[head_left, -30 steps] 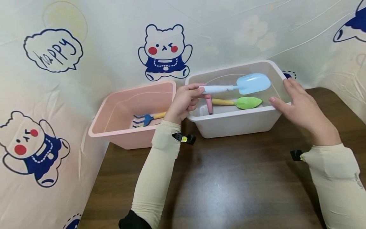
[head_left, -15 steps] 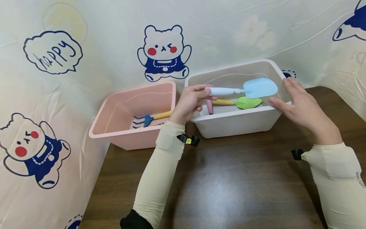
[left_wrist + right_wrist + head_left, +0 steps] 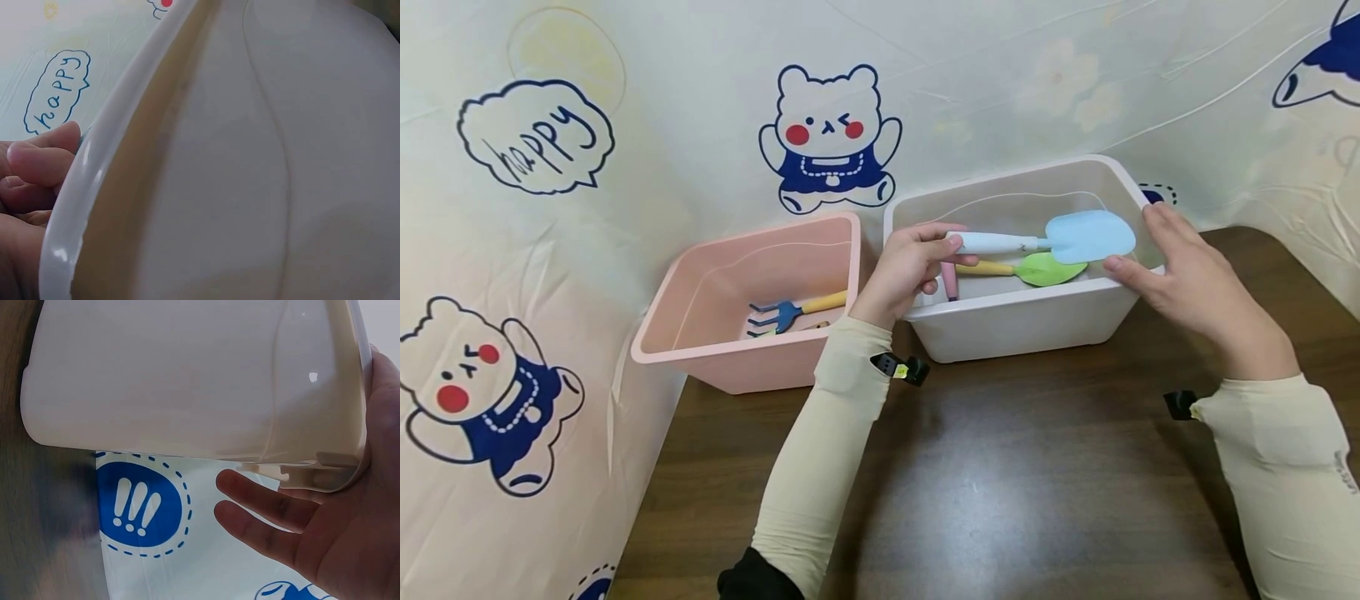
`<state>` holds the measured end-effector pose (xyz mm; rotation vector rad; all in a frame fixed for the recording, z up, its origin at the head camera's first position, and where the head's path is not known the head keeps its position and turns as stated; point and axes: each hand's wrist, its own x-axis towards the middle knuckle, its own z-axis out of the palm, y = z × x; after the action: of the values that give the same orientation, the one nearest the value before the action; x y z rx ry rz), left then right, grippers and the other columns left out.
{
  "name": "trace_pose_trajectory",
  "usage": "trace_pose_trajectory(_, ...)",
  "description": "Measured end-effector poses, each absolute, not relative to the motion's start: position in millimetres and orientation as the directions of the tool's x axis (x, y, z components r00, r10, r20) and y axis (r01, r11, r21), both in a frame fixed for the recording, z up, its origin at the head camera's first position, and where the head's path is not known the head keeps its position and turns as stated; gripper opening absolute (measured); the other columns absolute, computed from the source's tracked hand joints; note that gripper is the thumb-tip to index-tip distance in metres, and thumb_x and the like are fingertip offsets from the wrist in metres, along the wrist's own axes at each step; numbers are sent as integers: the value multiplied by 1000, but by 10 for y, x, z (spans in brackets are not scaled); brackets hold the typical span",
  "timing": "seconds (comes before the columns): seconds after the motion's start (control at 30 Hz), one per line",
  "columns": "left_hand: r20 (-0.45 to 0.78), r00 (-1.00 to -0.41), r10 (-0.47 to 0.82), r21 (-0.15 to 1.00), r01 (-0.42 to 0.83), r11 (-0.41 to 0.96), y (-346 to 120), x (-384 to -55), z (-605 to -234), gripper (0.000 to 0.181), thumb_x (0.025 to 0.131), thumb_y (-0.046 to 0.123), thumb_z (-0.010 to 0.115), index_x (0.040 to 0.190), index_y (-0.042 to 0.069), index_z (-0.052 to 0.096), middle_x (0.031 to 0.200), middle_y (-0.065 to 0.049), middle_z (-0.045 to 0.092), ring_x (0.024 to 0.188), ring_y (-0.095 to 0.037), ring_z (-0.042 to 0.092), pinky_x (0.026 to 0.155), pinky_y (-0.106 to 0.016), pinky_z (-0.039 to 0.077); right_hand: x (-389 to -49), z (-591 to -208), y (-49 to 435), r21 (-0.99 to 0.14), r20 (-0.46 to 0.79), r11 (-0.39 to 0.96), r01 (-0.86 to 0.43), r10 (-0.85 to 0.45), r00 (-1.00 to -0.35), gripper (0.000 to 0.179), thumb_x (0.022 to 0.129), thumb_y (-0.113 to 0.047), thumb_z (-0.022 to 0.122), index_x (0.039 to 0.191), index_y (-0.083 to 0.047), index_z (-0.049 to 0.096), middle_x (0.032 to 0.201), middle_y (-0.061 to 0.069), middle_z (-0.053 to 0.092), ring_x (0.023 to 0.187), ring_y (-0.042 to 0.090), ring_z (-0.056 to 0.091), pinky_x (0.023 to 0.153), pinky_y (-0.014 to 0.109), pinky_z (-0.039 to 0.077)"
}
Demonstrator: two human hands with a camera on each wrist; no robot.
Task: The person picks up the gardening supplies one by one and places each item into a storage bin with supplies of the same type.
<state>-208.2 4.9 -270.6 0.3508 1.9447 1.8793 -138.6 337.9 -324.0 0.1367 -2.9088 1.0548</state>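
In the head view, my left hand [image 3: 910, 271] grips the pale handle of a light blue trowel [image 3: 1090, 237]. The trowel is held roughly level over the white bin [image 3: 1011, 325], blade toward the bin's right end. Below it in the bin lie a green trowel [image 3: 1048, 269] with a yellow handle and a pink handle [image 3: 950, 279], partly hidden by my left hand. My right hand [image 3: 1202, 283] rests on the bin's right rim, thumb at the front corner. In the right wrist view, two fingers [image 3: 262, 540] extend straight outside the bin wall.
A pink bin [image 3: 737, 358] stands left of the white one, with a blue hand fork [image 3: 786, 314] with a yellow handle in it. Both bins stand on a brown wooden table [image 3: 1000, 467], in front of a printed cloth [image 3: 700, 125].
My left hand has moved a little right and down with the light blue trowel, whose blade now overlaps the green trowel in view. My right hand has stayed on the rim.
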Motion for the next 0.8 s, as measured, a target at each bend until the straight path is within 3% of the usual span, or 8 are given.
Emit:
trace_pose_trajectory(0.27, -129, -884, 450, 991, -106, 75, 69, -2089, -2718, 27, 103, 11, 58, 127, 4, 68, 101, -16, 74, 46, -15, 30, 43, -22, 29, -1383, -3248, 3379, -632, 69, 769, -98, -70, -995, 91, 101, -55, 49, 161, -7, -1, 167, 15, -9, 150, 42, -7, 109, 73, 3)
trace_pose_trajectory(0.8, -160, -870, 467, 980, -85, 178, 175, -2076, -2735, 28, 103, 13, 59, 128, 2, 67, 100, -16, 74, 43, -15, 39, 43, -21, 36, -1385, -3226, 3374, -635, 51, 768, -84, -66, -996, 92, 101, -55, 49, 161, -8, -2, 167, 14, -10, 150, 44, -7, 109, 74, 3)
